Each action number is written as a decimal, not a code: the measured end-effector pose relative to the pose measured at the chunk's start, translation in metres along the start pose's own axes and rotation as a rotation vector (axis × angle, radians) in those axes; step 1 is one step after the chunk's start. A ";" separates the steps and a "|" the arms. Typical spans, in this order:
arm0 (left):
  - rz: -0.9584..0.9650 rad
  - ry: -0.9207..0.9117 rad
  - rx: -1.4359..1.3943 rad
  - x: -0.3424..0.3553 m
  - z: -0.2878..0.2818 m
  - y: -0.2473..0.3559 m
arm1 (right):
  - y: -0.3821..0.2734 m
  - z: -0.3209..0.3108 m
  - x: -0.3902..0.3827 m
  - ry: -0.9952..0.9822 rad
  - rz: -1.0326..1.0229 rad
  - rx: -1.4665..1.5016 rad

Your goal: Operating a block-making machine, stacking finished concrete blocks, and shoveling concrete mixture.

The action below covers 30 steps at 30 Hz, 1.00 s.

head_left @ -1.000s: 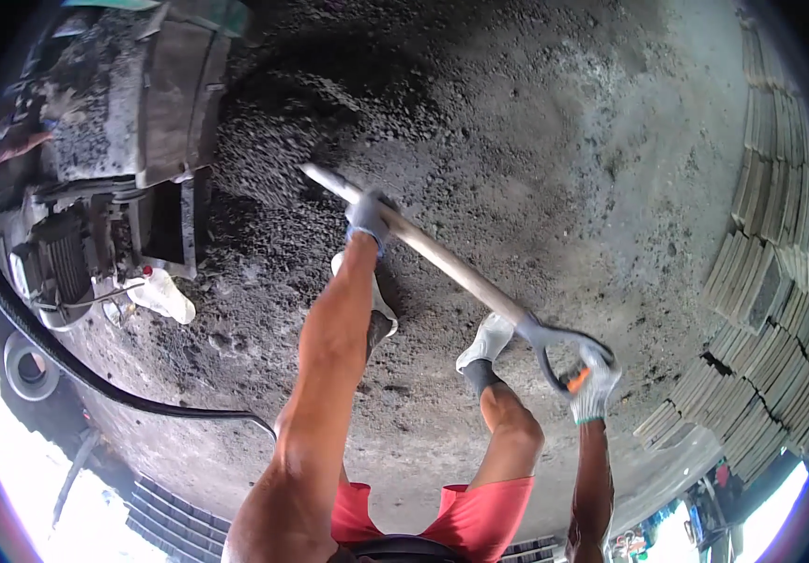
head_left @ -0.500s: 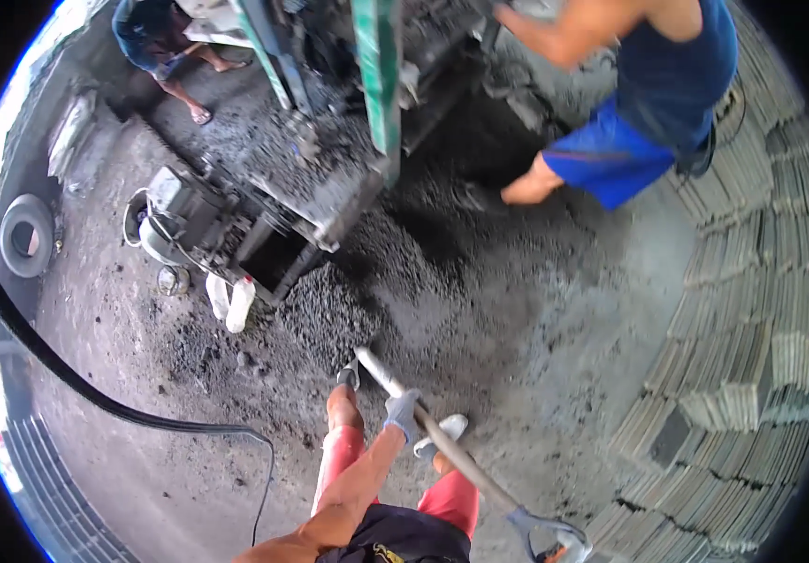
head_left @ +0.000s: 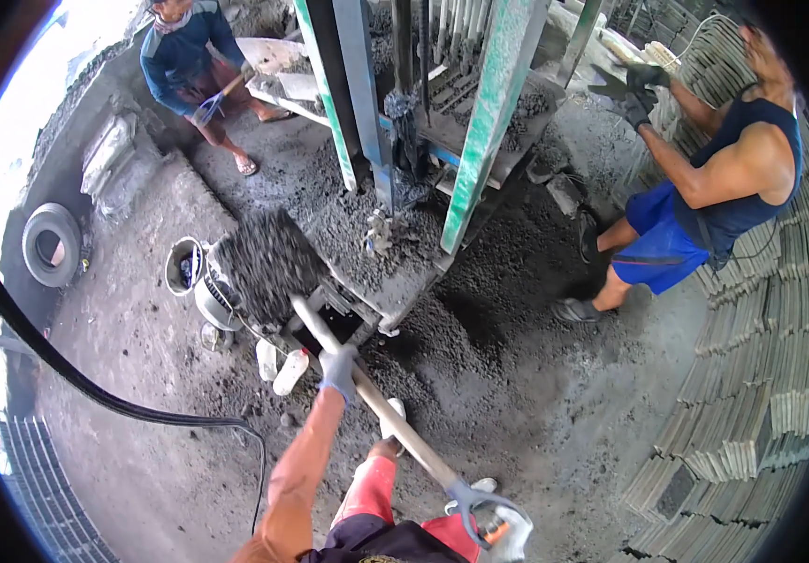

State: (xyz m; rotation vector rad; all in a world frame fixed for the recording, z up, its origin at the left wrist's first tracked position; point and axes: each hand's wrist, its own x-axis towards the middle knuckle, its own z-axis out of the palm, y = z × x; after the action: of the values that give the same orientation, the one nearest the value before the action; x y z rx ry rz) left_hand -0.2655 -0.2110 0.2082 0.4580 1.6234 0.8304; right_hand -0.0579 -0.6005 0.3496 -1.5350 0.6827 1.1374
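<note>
A long-handled shovel [head_left: 393, 421] slants across the middle. My left hand [head_left: 337, 367], in a grey glove, is wrapped round its shaft below the blade. At the grey D-shaped grip, lower right, my gloved right hand [head_left: 511, 538] is closed on the handle and partly blurred. A heap of dark, damp, gritty mix [head_left: 268, 266] covers the blade, raised above the ground next to a machine's frame. The load is smeared by motion and hides the blade. Loose dark mix [head_left: 442, 342] lies on the floor beyond my feet.
A green-and-white steel machine [head_left: 484, 141] stands ahead. A co-worker in blue shorts [head_left: 663, 239] stands at right with gloved hands together; another person [head_left: 200, 61] holds a tool at upper left. Stacked thin slabs [head_left: 733, 413] line the right; a black hose [head_left: 85, 383] crosses the left. White bottles [head_left: 290, 372] lie nearby.
The shovel has risen from the floor pile, forward and left, carrying dark mix. My left hand moved with it. My view tilted up, and the right co-worker's hands came into view.
</note>
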 end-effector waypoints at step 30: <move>-0.420 -0.160 -0.002 -0.202 0.114 -0.254 | -0.077 -0.232 0.000 0.455 -0.220 -0.115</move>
State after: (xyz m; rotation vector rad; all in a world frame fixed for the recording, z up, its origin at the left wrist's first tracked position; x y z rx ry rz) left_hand -0.0727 -0.4904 0.1550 0.1654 1.4980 0.4668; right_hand 0.0809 -0.7991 0.3782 -1.9417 0.7330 0.6754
